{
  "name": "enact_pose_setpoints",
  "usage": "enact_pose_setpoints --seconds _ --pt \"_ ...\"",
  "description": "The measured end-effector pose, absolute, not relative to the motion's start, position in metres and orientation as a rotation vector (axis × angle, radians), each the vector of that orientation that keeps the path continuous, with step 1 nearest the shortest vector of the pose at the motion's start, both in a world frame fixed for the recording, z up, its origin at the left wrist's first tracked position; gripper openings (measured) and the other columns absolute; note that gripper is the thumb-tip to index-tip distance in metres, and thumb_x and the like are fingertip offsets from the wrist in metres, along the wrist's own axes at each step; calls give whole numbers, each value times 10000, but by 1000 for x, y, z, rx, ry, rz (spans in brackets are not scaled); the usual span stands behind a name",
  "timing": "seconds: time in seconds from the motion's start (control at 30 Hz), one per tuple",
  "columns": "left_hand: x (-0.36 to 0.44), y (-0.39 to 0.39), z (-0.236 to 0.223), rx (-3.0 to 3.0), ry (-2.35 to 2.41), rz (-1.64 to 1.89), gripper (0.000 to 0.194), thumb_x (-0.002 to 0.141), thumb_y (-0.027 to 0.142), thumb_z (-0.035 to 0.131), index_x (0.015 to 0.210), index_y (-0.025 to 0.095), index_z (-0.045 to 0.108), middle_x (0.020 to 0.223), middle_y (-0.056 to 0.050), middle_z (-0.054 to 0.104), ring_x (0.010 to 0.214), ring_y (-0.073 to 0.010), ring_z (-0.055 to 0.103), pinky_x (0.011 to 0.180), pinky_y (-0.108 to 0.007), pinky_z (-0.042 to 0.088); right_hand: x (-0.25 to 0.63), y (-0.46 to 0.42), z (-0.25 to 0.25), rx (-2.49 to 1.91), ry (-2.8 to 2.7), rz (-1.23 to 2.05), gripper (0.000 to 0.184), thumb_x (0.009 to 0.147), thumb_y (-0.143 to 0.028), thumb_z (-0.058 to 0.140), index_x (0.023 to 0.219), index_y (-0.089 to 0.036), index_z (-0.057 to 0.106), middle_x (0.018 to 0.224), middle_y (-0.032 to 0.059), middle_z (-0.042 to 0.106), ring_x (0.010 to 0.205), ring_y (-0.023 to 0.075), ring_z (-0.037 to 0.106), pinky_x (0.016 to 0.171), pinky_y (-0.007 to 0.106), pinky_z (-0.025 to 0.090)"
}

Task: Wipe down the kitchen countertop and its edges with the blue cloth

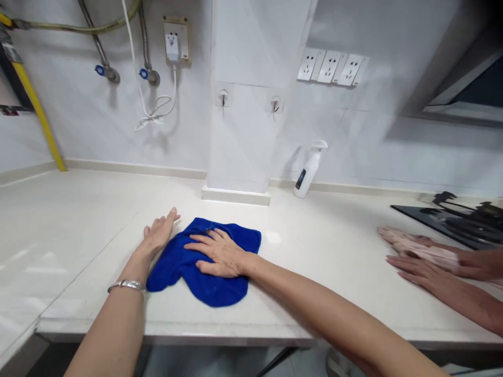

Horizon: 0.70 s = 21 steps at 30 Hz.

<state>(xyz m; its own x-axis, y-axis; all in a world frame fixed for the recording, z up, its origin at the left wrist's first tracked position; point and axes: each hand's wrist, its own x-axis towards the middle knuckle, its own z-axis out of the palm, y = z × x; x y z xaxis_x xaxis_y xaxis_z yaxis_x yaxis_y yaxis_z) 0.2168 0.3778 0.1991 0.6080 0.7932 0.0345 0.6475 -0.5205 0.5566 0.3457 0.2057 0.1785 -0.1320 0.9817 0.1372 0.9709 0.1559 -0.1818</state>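
A blue cloth [220, 288] lies spread and rumpled on the white countertop [314, 251]. My right hand [222, 254] rests flat on top of it, palm down with the fingers spread, pressing rather than gripping. Just left of the cloth, my left hand [159, 233] is at the counter with its fingers apart and nothing in it. A silver bangle [128, 285] circles my left wrist, close to the cloth's left corner. Part of the cloth's middle is hidden under my right hand and forearm.
At the right, a co-worker's hands [424, 269] are on the counter with a pale pink cloth [408, 246], beside a black gas hob [451, 222]. A white spray bottle [309, 170] stands against the wall. A wall pillar [243, 146] juts out behind the blue cloth.
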Motion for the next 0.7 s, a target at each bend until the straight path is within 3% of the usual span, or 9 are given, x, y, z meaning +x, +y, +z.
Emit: enact_pose_setpoints --seconds 0.17,0.33,0.47,0.7 --pt "220 374 200 2491 1124 402 745 916 570 100 1252 134 601 1372 -175 586 1352 -347 464 1164 -580 297 373 252 178 -2042 -2113 68 558 964 -526 397 1484 -327 366 1605 8 294 1442 324 265 1200 600 150" --pt "219 371 197 2544 1106 506 602 933 513 192 1212 204 628 1347 -111 620 1301 -301 520 1113 -496 387 405 277 173 -2176 -1958 74 564 966 -546 361 1493 -347 350 1616 -8 267 1464 343 230 1200 592 149" --pt "216 372 194 2554 1139 547 550 931 445 256 1249 172 612 1360 -121 610 1308 -282 518 1132 -448 384 427 278 166 -2238 -1872 33 559 969 -559 333 1492 -362 345 1611 -22 280 1462 319 247 1209 554 153" --pt "211 378 188 2575 1071 608 488 908 373 317 1162 127 654 1298 -160 639 1273 -317 544 1125 -507 395 463 233 162 -2426 -1628 -28 540 975 -536 316 1481 -356 374 1598 -15 311 1444 308 286 1198 545 177"
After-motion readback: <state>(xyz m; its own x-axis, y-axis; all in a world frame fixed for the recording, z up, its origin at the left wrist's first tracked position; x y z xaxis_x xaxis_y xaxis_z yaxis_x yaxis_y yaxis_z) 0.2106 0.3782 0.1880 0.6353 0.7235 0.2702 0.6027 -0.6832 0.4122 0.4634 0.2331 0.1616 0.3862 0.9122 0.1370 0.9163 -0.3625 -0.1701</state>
